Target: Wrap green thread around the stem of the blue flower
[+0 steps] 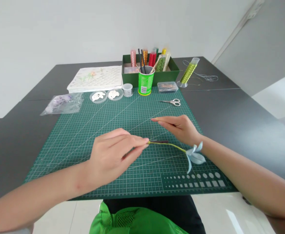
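My left hand (115, 155) pinches the near end of a thin green flower stem (168, 144) just above the green cutting mat (84, 136). The stem runs right to a pale blue fabric flower (195, 156) lying by my right wrist. A short dark red piece sits along the stem near the pinch. My right hand (179, 128) hovers behind the stem, fingers stretched out and pointing left, holding nothing.
Small scissors (173, 102) lie on the mat's far right. At the back stand a green can of sticks (145, 83), a green box of bead tubes (149, 66), two lids with white pieces (105, 95), a plastic bag (63, 103) and a green wire spool (188, 73).
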